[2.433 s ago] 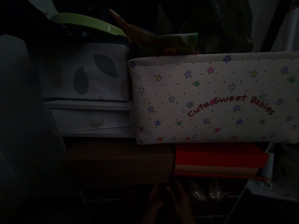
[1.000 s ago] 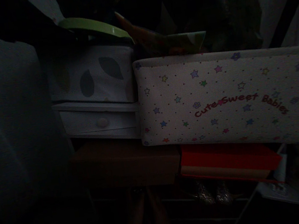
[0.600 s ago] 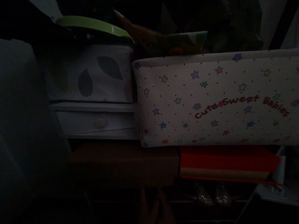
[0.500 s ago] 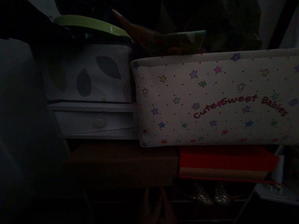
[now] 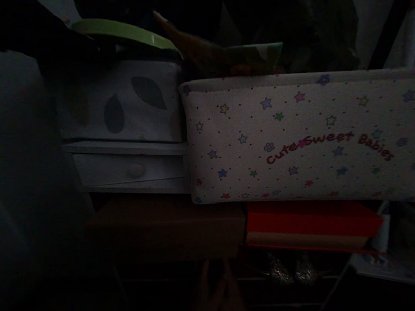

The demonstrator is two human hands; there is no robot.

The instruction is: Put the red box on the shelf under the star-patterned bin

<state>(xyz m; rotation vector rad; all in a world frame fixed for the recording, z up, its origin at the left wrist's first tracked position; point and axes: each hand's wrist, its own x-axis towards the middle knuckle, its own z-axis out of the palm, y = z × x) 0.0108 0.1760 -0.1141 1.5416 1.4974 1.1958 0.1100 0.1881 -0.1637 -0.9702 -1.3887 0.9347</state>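
Dim, cluttered shelving fills the view, and the clearest landmark is a white star-print fabric bin [image 5: 307,139] lettered "Cute Sweet Babies". Left of the bin sits a leaf-pattern box [image 5: 120,103] with a green plate [image 5: 120,31] on top, and under that box a small white drawer [image 5: 131,170]. Below the drawer lies a brown cardboard box [image 5: 164,228]; directly under the bin is a red box [image 5: 308,221]. Beneath the red box, on a wire shelf [image 5: 284,290], a pair of glittery shoes [image 5: 289,271] stands.

Low in the dark, below the brown box and left of the shoes, the person's two hands meet. The left hand [image 5: 207,302] and the right hand [image 5: 234,301] lie touching or nearly so, fingers pointing up toward the underside of the brown box. Whether either grip is spread, pressed together or pinching something cannot be told; the light is too poor and nothing held shows. The nearest things to the hands are the brown box's lower edge and the wire shelf.

Working well in this spot seems to call for slow, felt movement: the stack above the hands looks loosely balanced, and a knock against the brown box would likely shift the drawer and the bin resting above.
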